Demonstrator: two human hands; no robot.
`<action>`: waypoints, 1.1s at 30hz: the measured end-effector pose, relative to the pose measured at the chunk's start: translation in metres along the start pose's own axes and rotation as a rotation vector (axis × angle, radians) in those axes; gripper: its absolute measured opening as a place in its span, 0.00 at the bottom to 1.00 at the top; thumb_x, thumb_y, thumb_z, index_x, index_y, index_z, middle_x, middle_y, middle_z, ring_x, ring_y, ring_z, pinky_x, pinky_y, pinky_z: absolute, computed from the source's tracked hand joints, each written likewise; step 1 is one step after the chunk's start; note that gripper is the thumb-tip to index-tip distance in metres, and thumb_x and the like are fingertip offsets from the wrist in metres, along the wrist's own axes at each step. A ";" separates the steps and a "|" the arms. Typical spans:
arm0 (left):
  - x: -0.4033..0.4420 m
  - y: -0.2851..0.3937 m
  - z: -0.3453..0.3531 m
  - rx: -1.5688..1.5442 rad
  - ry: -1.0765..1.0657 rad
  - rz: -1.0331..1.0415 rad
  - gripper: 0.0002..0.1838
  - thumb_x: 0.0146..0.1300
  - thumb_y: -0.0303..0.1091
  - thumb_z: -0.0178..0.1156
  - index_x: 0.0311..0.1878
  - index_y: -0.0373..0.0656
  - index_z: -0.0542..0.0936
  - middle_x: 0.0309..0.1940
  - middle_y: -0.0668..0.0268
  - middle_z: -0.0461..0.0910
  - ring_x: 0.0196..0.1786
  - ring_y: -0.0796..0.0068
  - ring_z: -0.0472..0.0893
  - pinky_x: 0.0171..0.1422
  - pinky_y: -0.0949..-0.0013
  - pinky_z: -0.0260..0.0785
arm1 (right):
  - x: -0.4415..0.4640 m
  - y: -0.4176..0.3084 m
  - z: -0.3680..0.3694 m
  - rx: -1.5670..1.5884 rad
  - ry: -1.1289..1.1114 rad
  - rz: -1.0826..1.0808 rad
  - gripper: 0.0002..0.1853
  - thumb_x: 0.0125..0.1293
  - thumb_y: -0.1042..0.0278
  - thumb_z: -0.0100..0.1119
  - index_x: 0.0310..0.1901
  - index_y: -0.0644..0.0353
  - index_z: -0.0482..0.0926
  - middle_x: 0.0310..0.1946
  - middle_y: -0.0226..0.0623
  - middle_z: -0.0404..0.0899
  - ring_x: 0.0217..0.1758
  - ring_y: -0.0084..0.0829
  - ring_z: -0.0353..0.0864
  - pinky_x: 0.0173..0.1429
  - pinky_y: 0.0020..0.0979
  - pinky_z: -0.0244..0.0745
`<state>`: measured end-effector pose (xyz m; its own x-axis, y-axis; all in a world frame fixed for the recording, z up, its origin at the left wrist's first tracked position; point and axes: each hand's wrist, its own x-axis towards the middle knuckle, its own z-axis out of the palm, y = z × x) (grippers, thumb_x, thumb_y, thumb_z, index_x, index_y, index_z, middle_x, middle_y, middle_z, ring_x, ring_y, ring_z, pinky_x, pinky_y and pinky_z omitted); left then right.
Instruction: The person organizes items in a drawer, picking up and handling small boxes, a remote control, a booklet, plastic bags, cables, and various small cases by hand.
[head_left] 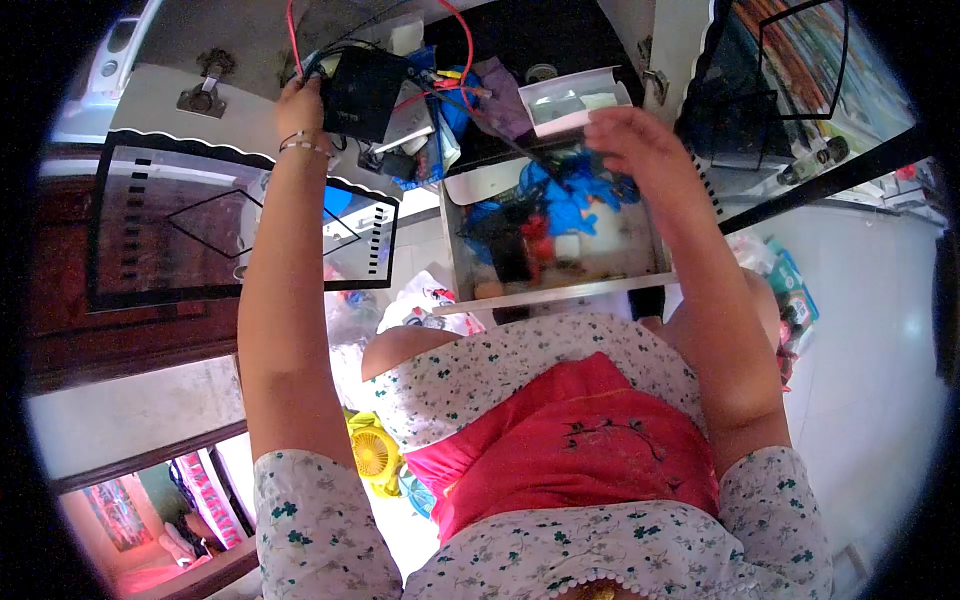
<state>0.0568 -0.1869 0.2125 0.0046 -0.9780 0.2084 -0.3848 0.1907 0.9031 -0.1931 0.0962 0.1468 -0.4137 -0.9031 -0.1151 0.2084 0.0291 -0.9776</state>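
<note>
This looks like a room in someone's home. Near the right fingers (612, 140) there is a pulled-out drawer (560, 293), full of mixed-up little things, like a drawer where a family keeps odds and ends. A small white box (578, 95) is just beside those fingers. By the left fingers (300, 88) are wires (468, 45), all in a tangle, and a cupboard latch (203, 98). Well below the left fingers is a yellow thing like a little fan (373, 453). Well below the right fingers, bags (795, 310) sit on a pale, shiny floor (875, 310). A flowery dress (440, 395) looks like house clothes.
</note>
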 end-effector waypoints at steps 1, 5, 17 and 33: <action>0.018 -0.019 0.000 0.163 0.031 0.025 0.16 0.57 0.37 0.56 0.44 0.34 0.76 0.37 0.57 0.79 0.38 0.65 0.77 0.44 0.68 0.65 | 0.001 0.002 -0.001 0.014 -0.008 -0.010 0.13 0.60 0.64 0.53 0.44 0.58 0.76 0.36 0.29 0.78 0.40 0.21 0.75 0.41 0.23 0.66; 0.009 -0.019 0.014 0.418 0.113 0.031 0.18 0.54 0.38 0.56 0.45 0.37 0.76 0.37 0.51 0.79 0.41 0.58 0.78 0.47 0.64 0.66 | -0.001 -0.001 0.006 -0.041 0.004 -0.037 0.12 0.61 0.64 0.52 0.44 0.58 0.76 0.36 0.29 0.78 0.40 0.21 0.75 0.40 0.23 0.67; 0.049 -0.068 0.048 0.526 0.341 -0.027 0.18 0.51 0.34 0.54 0.41 0.29 0.73 0.40 0.42 0.76 0.46 0.47 0.76 0.50 0.57 0.67 | -0.003 0.001 0.011 -0.011 -0.021 0.000 0.11 0.62 0.67 0.50 0.43 0.59 0.75 0.35 0.28 0.78 0.38 0.21 0.75 0.41 0.22 0.66; 0.003 -0.023 0.025 1.232 -0.420 0.521 0.15 0.60 0.34 0.44 0.45 0.36 0.72 0.43 0.42 0.73 0.49 0.46 0.73 0.52 0.54 0.66 | -0.003 0.003 0.015 -0.020 -0.090 0.050 0.12 0.64 0.64 0.48 0.45 0.59 0.74 0.40 0.32 0.78 0.44 0.23 0.76 0.48 0.24 0.66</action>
<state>0.0429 -0.1961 0.1831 -0.5761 -0.8125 0.0894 -0.8102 0.5532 -0.1938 -0.1780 0.0929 0.1473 -0.3214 -0.9352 -0.1487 0.2084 0.0833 -0.9745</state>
